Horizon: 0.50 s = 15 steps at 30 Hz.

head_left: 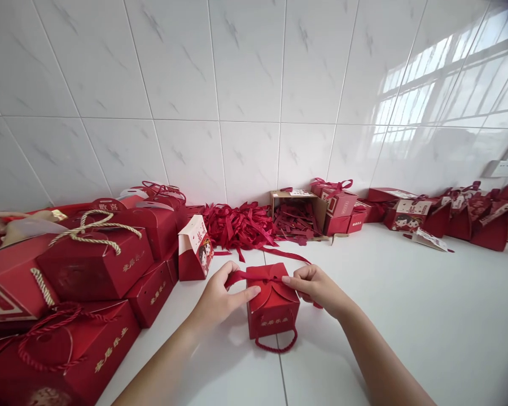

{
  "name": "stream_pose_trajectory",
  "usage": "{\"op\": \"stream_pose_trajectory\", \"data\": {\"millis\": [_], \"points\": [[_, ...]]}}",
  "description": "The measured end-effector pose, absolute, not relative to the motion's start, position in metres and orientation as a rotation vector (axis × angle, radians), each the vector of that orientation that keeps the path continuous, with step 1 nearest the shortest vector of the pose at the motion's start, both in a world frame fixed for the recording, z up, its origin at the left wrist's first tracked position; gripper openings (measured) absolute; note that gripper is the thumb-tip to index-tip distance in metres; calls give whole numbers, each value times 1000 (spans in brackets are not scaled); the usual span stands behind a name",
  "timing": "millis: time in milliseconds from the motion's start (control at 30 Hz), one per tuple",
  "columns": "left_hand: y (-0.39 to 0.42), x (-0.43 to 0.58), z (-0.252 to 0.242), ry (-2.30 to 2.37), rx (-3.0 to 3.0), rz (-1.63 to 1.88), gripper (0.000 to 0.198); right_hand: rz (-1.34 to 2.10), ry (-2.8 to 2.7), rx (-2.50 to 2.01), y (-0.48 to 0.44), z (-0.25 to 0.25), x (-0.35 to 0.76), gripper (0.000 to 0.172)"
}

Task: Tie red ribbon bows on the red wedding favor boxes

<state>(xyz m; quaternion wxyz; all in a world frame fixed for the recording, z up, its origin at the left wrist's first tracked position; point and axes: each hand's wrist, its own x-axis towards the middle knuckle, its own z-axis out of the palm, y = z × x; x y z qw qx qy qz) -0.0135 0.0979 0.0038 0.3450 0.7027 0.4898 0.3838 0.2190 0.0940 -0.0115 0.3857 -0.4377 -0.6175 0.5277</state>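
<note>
1. Risk, judged: the bow could slacken or sit crooked if either hand eases off or pulls unevenly; pressing hard could dent the lid.
2. Box, red card, cube-like, overlapping curved lid flaps: one, upright on the glossy white desk, between the hands.
3. Ribbon, red, satin-like, flat: one, across the box's lid.
4. Left hand: one; thumb on lid, apart from forefinger, ribbon running into the gap; cannot tell whether hidden fingers clamp it.
5. Right hand: one; thumb and forefinger together, clamped on ribbon.
6. Handle, dark-red twisted cord: one visible, at the box's near side.
7. Carton, cream-and-red printed card, slope-topped: one near left hand.
8. Heap, loose crimson ribbons: one; strips uncountable.
9. Container, open brown cardboard: one, holding dark-red pieces, uncountable.
</note>
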Motion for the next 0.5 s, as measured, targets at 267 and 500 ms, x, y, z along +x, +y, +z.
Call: {"op": "stream_pose_trajectory", "data": {"millis": [267, 500], "points": [[99, -18, 4, 1278, 1887, 952, 36, 1327, -1621, -1090, 95, -12, 226, 53], [103, -19, -8, 1225, 1861, 956, 35, 1269, -1500, -999, 90, -12, 234, 44]]}}
